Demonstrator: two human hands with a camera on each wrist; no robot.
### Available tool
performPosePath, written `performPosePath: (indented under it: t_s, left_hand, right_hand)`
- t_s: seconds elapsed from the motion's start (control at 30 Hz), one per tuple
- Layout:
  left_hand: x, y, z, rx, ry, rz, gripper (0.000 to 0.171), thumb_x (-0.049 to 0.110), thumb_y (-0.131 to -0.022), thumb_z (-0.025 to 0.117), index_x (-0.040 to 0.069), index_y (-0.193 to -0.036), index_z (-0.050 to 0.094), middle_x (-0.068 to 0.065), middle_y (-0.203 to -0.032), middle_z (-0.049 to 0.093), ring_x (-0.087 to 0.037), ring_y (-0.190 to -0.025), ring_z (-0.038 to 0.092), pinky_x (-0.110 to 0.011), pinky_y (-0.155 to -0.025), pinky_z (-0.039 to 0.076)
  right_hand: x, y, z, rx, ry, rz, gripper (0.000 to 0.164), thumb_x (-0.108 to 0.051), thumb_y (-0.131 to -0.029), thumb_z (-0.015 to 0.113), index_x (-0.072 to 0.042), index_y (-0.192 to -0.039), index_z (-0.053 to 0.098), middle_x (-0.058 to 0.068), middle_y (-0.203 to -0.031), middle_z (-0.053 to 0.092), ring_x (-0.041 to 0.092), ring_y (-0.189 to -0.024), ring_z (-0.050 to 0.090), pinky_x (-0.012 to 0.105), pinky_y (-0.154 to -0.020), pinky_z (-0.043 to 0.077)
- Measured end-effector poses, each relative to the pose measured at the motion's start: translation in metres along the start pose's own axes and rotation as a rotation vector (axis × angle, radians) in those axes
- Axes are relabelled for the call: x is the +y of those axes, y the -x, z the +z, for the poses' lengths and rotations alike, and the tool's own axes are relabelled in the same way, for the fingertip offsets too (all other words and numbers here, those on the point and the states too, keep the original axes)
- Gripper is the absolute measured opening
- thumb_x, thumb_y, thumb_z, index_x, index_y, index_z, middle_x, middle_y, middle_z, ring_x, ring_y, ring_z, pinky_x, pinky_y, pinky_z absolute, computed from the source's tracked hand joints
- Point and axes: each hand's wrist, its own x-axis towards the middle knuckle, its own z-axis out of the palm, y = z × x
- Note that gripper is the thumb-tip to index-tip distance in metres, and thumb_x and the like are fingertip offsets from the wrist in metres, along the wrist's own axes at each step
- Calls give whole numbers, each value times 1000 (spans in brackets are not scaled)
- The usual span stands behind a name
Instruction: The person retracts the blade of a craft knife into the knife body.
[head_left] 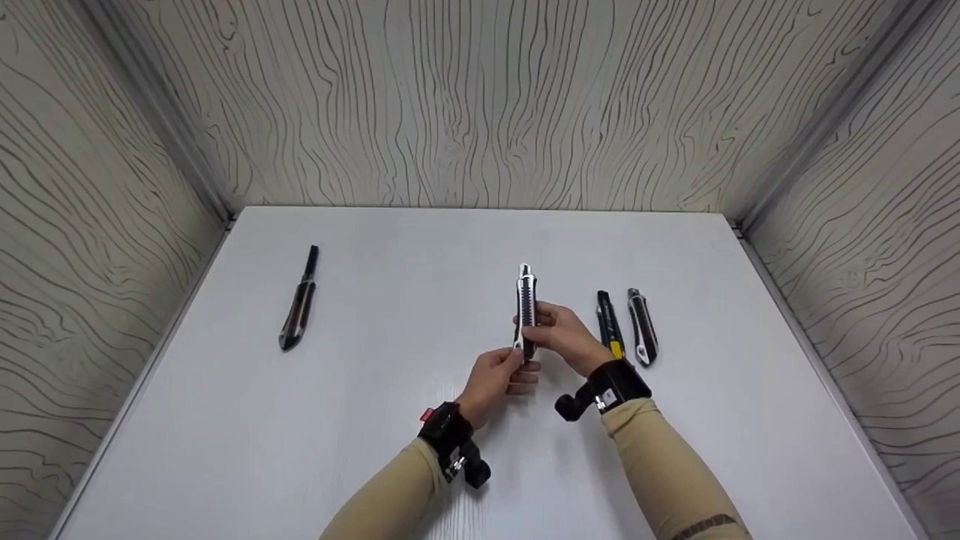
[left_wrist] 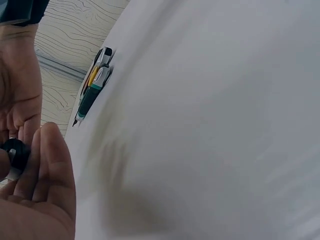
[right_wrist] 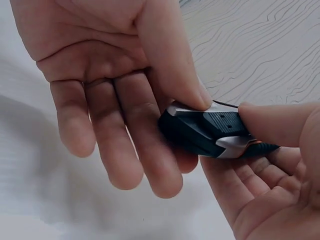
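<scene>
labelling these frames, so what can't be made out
Head view: lower part of held cutter, partly covered by left hand and right hand.
Head view: near end of yellow-marked cutter, behind right wrist strap.
Right wrist view: part of left hand, cut off by right edge.

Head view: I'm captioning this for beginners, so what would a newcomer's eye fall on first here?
Probably the held knife, pinched by both the left hand and the right hand a little right of the picture's middle. Next, perhaps, the lone knife lying well apart on the left of the white table. Then the yellow-marked knife and its neighbouring knife, side by side on the right.
</scene>
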Motion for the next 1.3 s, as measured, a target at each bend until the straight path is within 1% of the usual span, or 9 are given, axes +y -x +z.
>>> performPosePath:
  t_s: [0.17,0.3,0.53,0.63,0.8,0.93,1.1,1.23,1.3]
  left_hand:
    - [1,-4,10,-32,-2,-13,37,21,-103,46,-10,-119,60,-20,-106,72,-23,-90,72,-37,-82,60]
    - [1,-8,19,-62,-13,-17,36,19,-103,45,-10,-119,59,-20,-106,72,-26,-92,72,-37,-83,60]
    - [0,-17,34,-103,-38,-43,34,17,-104,44,-8,-122,58,-20,-105,72,-24,-91,72,-37,-84,60]
    - [0,-21,41,-121,-38,-48,33,16,-104,43,-8,-121,58,-21,-105,72,-21,-88,72,-36,-83,61]
    - [-2,-25,50,-136,-51,-54,33,16,-103,43,-10,-119,58,-20,-102,72,-18,-83,72,-34,-79,61]
    - [-3,-24,50,-130,-85,-50,33,16,-103,44,-9,-118,60,-21,-102,73,-19,-82,72,-35,-77,61]
    - [-1,-22,47,-146,-137,-62,33,17,-103,44,-8,-115,62,-19,-100,72,-15,-78,69,-32,-73,61]
    - [-2,-22,43,-178,-133,-80,30,15,-101,45,-8,-110,62,-11,-89,68,-12,-72,62,-27,-66,58]
    - [-2,-21,40,-177,-124,-80,28,14,-101,47,-8,-108,63,-10,-86,66,-13,-70,59,-26,-62,56]
  right_hand:
    - [2,5,-11,18,-8,6,57,-1,-91,59,8,-143,37,28,-138,52,23,-114,62,31,-98,53]
    - [4,10,-19,49,-6,16,58,0,-90,59,8,-144,36,27,-138,52,24,-116,61,33,-99,53]
    - [7,18,-34,104,49,32,57,-1,-91,60,7,-143,38,26,-137,54,25,-116,62,30,-97,53]
    - [8,22,-40,119,65,32,58,-1,-92,59,8,-144,36,28,-137,53,27,-117,61,32,-97,54]
    - [9,28,-48,134,102,52,58,-2,-93,59,7,-145,35,29,-132,56,25,-109,65,34,-95,55]
    - [11,26,-47,138,111,65,56,-2,-92,59,7,-144,38,30,-129,58,24,-103,66,32,-90,57]
    - [14,23,-46,145,117,85,55,-3,-93,60,9,-142,38,30,-132,56,24,-105,65,31,-89,57]
    - [16,21,-45,163,140,105,55,-5,-93,61,11,-141,39,30,-133,56,25,-108,64,31,-88,58]
    - [16,20,-44,183,152,114,54,-5,-92,62,12,-139,41,30,-131,57,26,-107,64,31,-87,58]
